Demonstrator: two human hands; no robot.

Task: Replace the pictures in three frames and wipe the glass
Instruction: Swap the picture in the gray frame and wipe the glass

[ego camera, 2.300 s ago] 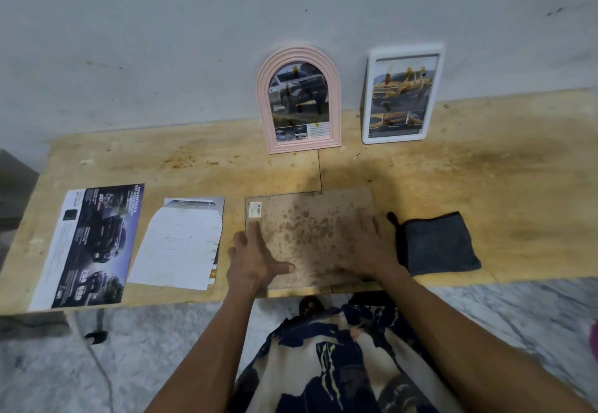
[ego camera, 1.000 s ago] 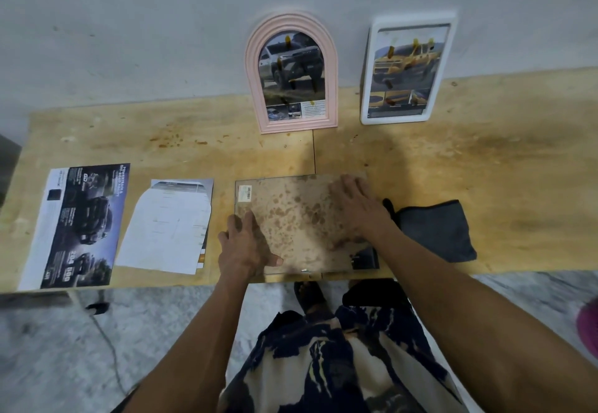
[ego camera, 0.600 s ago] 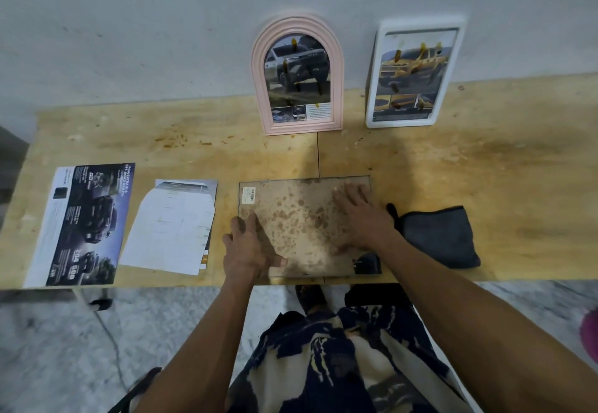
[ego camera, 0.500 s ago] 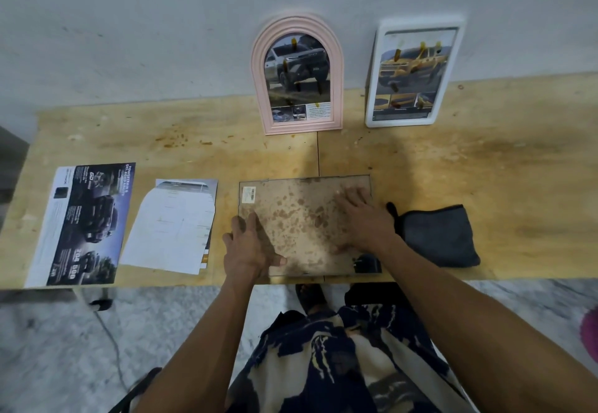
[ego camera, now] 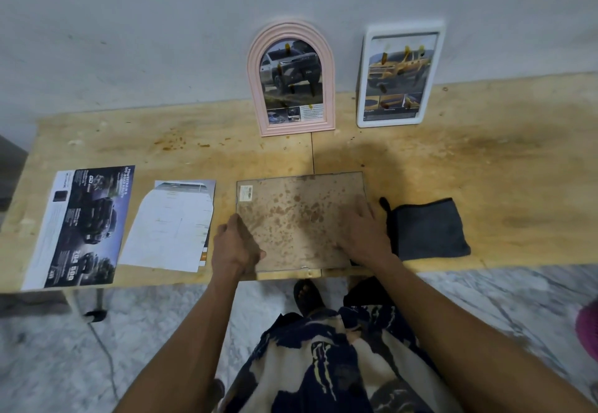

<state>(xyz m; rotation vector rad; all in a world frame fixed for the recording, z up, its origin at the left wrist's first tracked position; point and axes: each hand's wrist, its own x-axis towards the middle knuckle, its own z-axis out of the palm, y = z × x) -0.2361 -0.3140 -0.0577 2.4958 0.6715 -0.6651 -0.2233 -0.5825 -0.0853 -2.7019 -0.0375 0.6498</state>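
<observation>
Pressing flat on the face-down frame [ego camera: 299,218] lying between both hands: left hand [ego camera: 234,247] gripping its near-left corner, right hand [ego camera: 364,234] spread open on the backing. Easing the backing free evenly, avoiding flexing the glass; grey cloth [ego camera: 427,229] waiting just right.

"POWERTRAIN & OFF-ROAD ABILITY" on truck brochure [ego camera: 84,224]
</observation>
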